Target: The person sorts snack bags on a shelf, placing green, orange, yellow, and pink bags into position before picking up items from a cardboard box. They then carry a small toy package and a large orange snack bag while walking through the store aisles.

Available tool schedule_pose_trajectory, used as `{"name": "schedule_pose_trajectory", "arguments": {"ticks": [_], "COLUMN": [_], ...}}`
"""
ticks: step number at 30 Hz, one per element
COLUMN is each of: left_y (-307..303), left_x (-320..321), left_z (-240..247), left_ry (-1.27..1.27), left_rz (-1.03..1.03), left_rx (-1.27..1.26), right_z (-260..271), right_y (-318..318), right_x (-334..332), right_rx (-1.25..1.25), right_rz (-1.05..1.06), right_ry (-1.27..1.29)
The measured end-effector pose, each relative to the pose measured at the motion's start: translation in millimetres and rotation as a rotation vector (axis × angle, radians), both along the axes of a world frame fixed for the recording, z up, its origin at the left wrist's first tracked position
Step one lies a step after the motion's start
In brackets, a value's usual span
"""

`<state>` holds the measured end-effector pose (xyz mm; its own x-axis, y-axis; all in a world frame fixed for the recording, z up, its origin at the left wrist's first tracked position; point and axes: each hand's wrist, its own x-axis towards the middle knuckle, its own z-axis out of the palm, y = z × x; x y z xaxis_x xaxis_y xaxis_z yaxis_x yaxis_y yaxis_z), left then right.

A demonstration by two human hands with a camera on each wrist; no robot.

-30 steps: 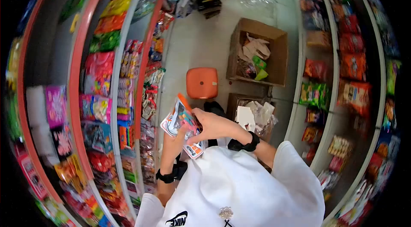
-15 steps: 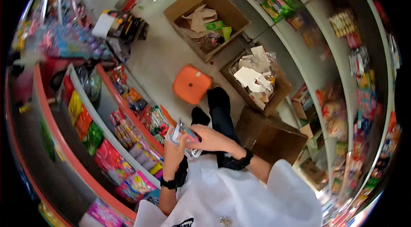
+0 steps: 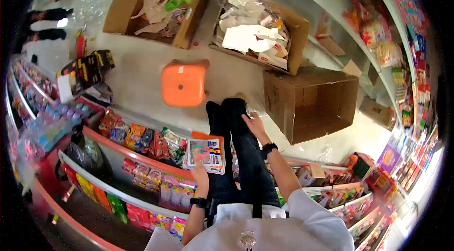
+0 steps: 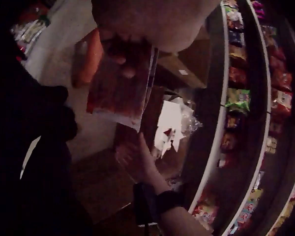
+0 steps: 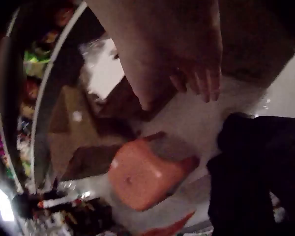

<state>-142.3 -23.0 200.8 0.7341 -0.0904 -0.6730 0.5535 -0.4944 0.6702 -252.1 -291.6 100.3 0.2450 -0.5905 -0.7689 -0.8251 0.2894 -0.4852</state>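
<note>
My left hand [image 3: 200,174] grips a flat printed packet [image 3: 215,156] by its near edge, thumb across its front. The packet has a white and black face, a picture window and an orange strip along its top. In the left wrist view the packet's reddish back [image 4: 119,96] hangs below the fingers. My right hand [image 3: 256,127] holds nothing and hovers beside my right leg, its fingers loosely extended. Those relaxed fingers also show in the right wrist view, where the right hand [image 5: 174,59] is above the floor and the orange stool [image 5: 142,177].
Ahead stands the orange stool [image 3: 182,84]. Behind it are a cardboard box [image 3: 118,14] with wrappers and another box [image 3: 299,38] full of white scraps. A third carton [image 3: 283,104] lies at the right. Snack shelves [image 3: 142,158] run close by my legs; more shelves [image 3: 326,9] line the far side.
The view has swung to the right, bringing the third carton in. My right hand has let go of the packet and moved away to the right. My left hand still holds the packet.
</note>
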Motion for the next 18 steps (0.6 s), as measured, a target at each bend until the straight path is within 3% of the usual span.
{"name": "schedule_pose_trajectory", "arguments": {"ticks": [2, 5, 7, 9, 10, 13, 14, 16, 18], "left_y": [-8.3, 6.8, 20.7, 52.3, 39.3, 3.9, 11.2, 7.7, 8.7], "left_x": [-0.8, -5.2, -16.6, -31.2, -28.9, -25.3, -30.9, -31.4, -29.4], "left_z": [-1.7, -16.4, -29.7, -57.2, -51.1, -42.1, -46.8, -56.5, -66.4], "left_ry": [0.019, 0.242, 0.302, 0.297, 0.290, 0.244, 0.186, 0.157, 0.196], "left_rz": [0.071, 0.130, 0.252, 0.302, 0.288, 0.375, 0.307, 0.397, 0.478], "left_rx": [-0.021, 0.149, 0.124, 0.001, -0.023, 0.241, 0.337, 0.268, 0.215], "right_z": [-58.6, -124.0, -141.0, -160.0, -174.2, -239.4, -263.3, -311.2, -345.0], "right_y": [1.1, -0.1, -3.7, -12.4, -12.5, -9.9, -6.0, 1.2, -3.2], "right_x": [-50.6, -96.3, -98.2, -89.0, -83.4, -67.6, -62.9, -52.7, -48.0], "right_rx": [-0.090, 0.099, -0.144, -0.079, -0.038, 0.032, 0.000, -0.128, -0.014], "right_rz": [-0.070, -0.211, -0.032, 0.025, 0.042, 0.208, 0.275, 0.425, 0.576], "right_ry": [0.165, 0.301, 0.235, 0.205, 0.214, 0.255, 0.211, 0.119, 0.231]}}
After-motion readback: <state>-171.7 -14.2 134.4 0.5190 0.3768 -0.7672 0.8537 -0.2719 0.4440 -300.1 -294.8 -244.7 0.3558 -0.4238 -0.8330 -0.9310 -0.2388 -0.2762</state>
